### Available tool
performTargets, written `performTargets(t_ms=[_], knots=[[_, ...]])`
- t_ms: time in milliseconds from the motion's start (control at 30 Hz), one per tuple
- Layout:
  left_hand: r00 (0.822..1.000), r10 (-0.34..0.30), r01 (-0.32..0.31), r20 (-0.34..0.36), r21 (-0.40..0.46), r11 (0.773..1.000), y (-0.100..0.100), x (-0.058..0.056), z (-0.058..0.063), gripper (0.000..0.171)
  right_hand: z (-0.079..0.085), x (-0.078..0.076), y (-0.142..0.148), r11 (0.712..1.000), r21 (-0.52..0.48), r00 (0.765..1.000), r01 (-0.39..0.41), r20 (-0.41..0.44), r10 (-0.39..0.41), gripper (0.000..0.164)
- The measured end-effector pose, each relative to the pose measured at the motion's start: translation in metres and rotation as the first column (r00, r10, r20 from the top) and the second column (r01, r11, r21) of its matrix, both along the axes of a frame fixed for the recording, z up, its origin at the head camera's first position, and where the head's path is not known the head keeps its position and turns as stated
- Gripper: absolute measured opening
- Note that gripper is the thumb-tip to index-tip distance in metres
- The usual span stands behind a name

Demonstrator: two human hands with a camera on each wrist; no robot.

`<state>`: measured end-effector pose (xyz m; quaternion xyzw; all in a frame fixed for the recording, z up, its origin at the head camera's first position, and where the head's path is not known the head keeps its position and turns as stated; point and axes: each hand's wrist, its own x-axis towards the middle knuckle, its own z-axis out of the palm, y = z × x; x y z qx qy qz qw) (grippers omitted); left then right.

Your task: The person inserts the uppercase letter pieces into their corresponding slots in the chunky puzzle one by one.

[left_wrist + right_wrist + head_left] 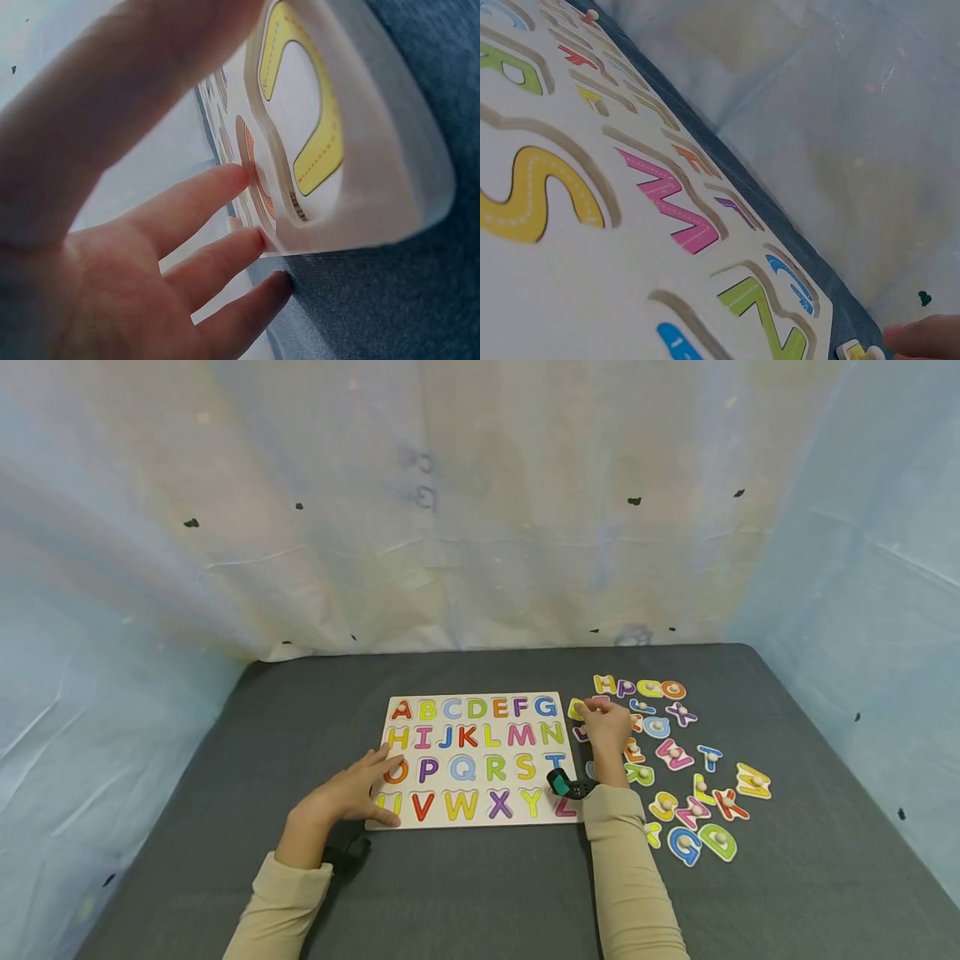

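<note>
A white wooden alphabet board (480, 831) lies on the table, with coloured letter recesses in rows. The letter A piece (402, 710) sits in its slot, its knob showing. My left hand (348, 789) rests at the board's left edge, fingers spread over the O and thumb by the U; the left wrist view shows the yellow U recess (324, 146) beside those fingers. Just past the board's right edge, my right hand (609, 727) pinches a yellow letter piece (576, 709) at its knob. In the right wrist view, this yellow piece (851, 350) shows only partly, close to the G and N recesses.
Loose knobbed letter pieces are scattered to the right of the board, among them a green D (717, 842), a blue G (684, 846), a yellow W (753, 781) and an orange O (673, 690). The dark grey table (480, 893) meets a pale hanging sheet (480, 568) behind.
</note>
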<state>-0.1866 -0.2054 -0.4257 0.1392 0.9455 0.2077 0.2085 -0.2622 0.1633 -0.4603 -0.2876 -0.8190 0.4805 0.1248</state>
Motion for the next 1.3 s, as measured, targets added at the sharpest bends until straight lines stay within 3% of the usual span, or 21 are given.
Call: performTargets(t_ms=[267,600,833,1067,1300], knots=[[1.0,0.01,-0.01,0.005,-0.004,1.0,0.0,0.001,0.0,0.1,-0.002,-0.003,0.002,1.0,-0.017,0.998,-0.006,0.063,0.007,0.028],[1.0,0.013,-0.013,0.003,0.002,1.0,-0.001,0.003,-0.001,0.099,-0.001,-0.005,0.002,0.999,0.044,0.994,-0.007,0.108,0.002,0.027],[1.0,0.01,-0.01,-0.001,0.004,1.0,0.0,0.002,-0.002,0.099,-0.001,-0.004,-0.002,0.998,0.067,0.998,-0.003,0.068,-0.001,0.023],[1.0,0.015,-0.015,-0.004,0.006,1.0,0.001,0.002,-0.002,0.1,0.004,-0.004,-0.018,0.991,0.114,0.997,-0.074,-0.028,0.077,0.022],[1.0,0.014,-0.014,0.0,0.009,1.0,-0.001,0.003,0.001,0.099,0.01,-0.004,-0.031,0.99,0.094,0.994,-0.104,-0.011,0.105,0.023]])
